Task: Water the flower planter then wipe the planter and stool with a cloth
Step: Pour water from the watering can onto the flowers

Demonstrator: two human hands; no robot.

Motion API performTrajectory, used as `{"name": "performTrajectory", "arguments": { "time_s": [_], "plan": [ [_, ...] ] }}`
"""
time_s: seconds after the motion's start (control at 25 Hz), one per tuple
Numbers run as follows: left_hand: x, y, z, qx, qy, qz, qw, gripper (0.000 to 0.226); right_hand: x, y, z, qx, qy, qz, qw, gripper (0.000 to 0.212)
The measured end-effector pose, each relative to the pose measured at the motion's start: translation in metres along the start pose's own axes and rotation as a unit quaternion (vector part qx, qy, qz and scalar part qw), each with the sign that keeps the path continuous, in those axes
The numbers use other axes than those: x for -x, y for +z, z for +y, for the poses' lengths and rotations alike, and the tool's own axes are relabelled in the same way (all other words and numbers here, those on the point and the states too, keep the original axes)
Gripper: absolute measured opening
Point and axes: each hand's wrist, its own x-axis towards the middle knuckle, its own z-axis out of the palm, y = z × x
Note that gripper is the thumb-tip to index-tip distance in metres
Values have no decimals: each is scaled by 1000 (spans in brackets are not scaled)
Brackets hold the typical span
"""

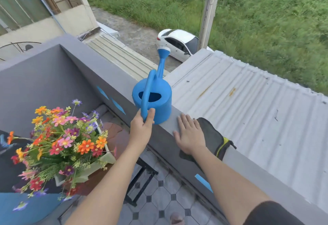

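Left hand (pixel 142 127) grips handle of blue watering can (pixel 154 98) standing on grey ledge (pixel 248 168). Right hand (pixel 190 136) flat, fingers spread, pressing dark cloth (pixel 213 136) on ledge. Flower planter (pixel 71 153) on stool (pixel 140 176) lower left.

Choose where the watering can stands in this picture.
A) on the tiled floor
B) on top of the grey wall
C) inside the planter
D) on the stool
B: the watering can stands upright on the flat top of the grey wall, its handle gripped by the left hand, while the right hand lies flat by the cloth.
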Motion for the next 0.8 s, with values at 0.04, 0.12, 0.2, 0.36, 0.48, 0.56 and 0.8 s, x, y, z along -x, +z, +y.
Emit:
{"name": "performTrajectory", "arguments": {
  "time_s": [0.04,0.12,0.2,0.36,0.48,0.56,0.8],
  "plan": [
    [-3,3,-1,15,1,14,1000,34,-1,2,0,2,0,4,1000,79],
    [-8,10,-1,39,15,52,998,43,-2,2,1,3,-3,5,1000,74],
    [-12,14,7,60,28,98,993,38,-2,2,1,4,-1,5,1000,72],
    [-21,3,28,-2,96,182,979,29,-3,2,1,10,-2,2,1000,75],
    [-24,-14,36,-16,136,214,967,27,-2,-4,-1,-12,9,-13,1000,81],
    [-23,-27,41,-17,152,223,963,26,0,-15,-10,-72,31,2,997,79],
    [5,-94,86,-25,221,259,940,25,22,-73,-120,-292,-37,191,936,82]
  ]
}}
